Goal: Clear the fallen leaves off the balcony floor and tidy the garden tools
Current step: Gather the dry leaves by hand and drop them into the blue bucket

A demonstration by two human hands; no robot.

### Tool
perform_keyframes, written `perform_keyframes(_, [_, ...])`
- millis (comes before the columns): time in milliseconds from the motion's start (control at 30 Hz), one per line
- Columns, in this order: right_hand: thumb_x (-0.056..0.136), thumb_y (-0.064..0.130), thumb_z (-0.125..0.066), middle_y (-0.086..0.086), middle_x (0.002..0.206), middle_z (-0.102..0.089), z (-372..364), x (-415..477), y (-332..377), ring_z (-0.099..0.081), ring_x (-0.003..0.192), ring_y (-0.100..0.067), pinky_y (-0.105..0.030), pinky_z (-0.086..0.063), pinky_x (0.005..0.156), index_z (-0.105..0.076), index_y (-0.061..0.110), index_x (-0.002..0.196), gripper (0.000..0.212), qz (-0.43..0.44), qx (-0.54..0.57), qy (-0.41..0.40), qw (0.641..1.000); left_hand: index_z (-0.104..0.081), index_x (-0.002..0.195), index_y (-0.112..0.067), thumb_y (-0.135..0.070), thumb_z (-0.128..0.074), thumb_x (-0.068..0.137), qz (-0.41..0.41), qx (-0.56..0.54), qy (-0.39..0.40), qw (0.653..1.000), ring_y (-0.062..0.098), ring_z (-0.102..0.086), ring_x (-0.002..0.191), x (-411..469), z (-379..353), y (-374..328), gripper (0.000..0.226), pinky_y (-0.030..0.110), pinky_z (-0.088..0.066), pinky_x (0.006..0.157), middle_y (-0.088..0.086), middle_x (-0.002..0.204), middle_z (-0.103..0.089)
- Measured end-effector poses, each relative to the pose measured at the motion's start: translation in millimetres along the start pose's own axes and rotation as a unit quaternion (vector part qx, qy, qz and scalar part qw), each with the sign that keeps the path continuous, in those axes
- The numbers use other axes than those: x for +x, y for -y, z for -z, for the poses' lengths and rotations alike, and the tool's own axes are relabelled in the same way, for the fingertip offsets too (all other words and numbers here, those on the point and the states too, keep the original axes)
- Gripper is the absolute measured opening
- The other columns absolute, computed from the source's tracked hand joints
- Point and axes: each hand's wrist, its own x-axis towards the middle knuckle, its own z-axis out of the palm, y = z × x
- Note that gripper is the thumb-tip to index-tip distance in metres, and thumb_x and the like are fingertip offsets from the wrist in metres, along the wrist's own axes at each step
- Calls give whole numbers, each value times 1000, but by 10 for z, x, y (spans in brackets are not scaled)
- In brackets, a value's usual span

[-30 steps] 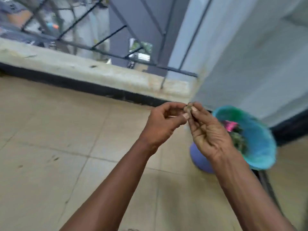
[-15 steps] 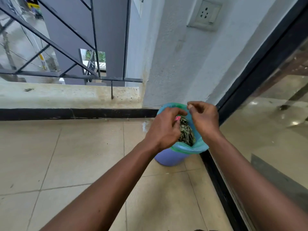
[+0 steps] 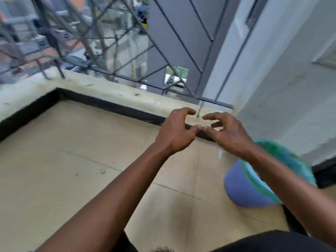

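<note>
Leaves hardly show on the balcony floor [image 3: 45,160] at our left: we see only a few small dark scraps [image 3: 102,172] on the tan tiles, too blurred to name. Behind them runs the concrete ledge [image 3: 109,86] with the metal railing [image 3: 127,51] above it. Toward the middle our left hand [image 3: 175,132] hangs over the floor, fingers loosely curled and spread, holding nothing. Just beside it our right hand [image 3: 230,134] is likewise empty, and the two thumb tips are close to touching. Below the right forearm stands the blue bin [image 3: 240,188] with its green liner [image 3: 291,160], near the grey wall [image 3: 281,88]. The arm hides most of its inside, so we cannot tell what lies in it. We judge the leaf-clearing close to done. Next we would need to stoop for the last scraps, then look for the garden tools, none of which is in view. We can read no writing or label anywhere.
</note>
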Motion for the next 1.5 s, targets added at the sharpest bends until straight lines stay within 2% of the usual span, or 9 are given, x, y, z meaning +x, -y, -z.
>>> perform_keyframes(100, [94, 39, -71, 9, 126, -66, -381, 340, 627, -68, 102, -6, -30, -56, 81, -70, 31, 121, 28, 56, 42, 63, 996, -62, 131, -30, -37, -69, 96, 52, -52, -146, 987, -3, -53, 106, -294, 435, 376, 36, 12, -41, 89, -12, 129, -57])
perform_keyframes(300, [97, 37, -66, 1, 140, -58, -1359, 479, 1369, -57, 127, -18, -45, -49, 109, -60, 25, 136, 41, 101, 11, 168, 981, -64, 129, -25, -34, -67, 97, 266, -15, -274, 924, 11, -56, 125, -803, 1136, 883, 33, 19, -33, 96, -5, 137, -58])
perform_keyframes(400, [99, 38, -64, 1, 145, -49, -1392, 156, 1872, -51, 131, -18, -43, -43, 111, -55, 27, 139, 42, 127, -10, 235, 964, -60, 128, -25, -31, -66, 98, 305, -5, -358, 883, 8, -49, 132, -1219, 1604, 506, 31, 17, -33, 99, -5, 140, -54])
perform_keyframes(500, [99, 34, -66, 4, 143, -47, -1064, -76, 2371, -53, 127, -16, -42, -46, 109, -56, 28, 139, 42, 158, 10, 270, 950, -60, 129, -28, -29, -66, 98, 350, -3, -344, 871, 8, -40, 144, -1665, 2000, 23, 31, 21, -32, 112, -2, 150, -50])
perform_keyframes(667, [100, 31, -64, 9, 130, -58, -103, -491, 3387, -63, 109, -8, -42, -55, 97, -64, 33, 126, 26, 158, 63, 313, 934, -60, 132, -33, -30, -67, 99, 414, 23, -338, 845, 1, -34, 144, -2383, 2889, -1100, 34, 9, -22, 101, -10, 163, -36])
perform_keyframes(800, [99, 27, -66, 9, 130, -57, 749, -922, 4151, -60, 115, -10, -41, -54, 97, -62, 32, 129, 31, 183, 64, 363, 911, -55, 133, -34, -32, -68, 98, 444, 39, -358, 820, 9, -40, 145, -2921, 3527, -2177, 37, 15, -28, 101, -8, 161, -42])
perform_keyframes(1067, [96, 22, -69, 6, 138, -52, 1906, -1959, 5308, -55, 123, -11, -26, -44, 100, -58, 24, 135, 41, 326, 1, 474, 818, -61, 128, -29, -43, -61, 93, 492, 39, -426, 758, 18, -49, 141, -4172, 4135, -4019, 38, 35, -46, 104, -3, 151, -53])
perform_keyframes(1200, [94, 23, -71, 6, 134, -54, 2085, -2487, 5571, -58, 120, -15, -31, -47, 99, -60, 24, 133, 41, 383, 9, 509, 771, -62, 128, -18, -30, -67, 93, 490, 49, -474, 730, 6, -44, 138, -4732, 3950, -4582, 37, 6, -28, 108, -3, 141, -57])
perform_keyframes(1500, [98, 27, -67, 8, 132, -55, 2305, -3461, 5896, -60, 111, -11, -30, -49, 94, -61, 26, 132, 35, 497, -1, 629, 599, -50, 146, -21, -28, -67, 99, 565, 15, -637, 525, 18, -51, 134, -5418, 3113, -5564, 51, 26, -37, 108, -5, 149, -51])
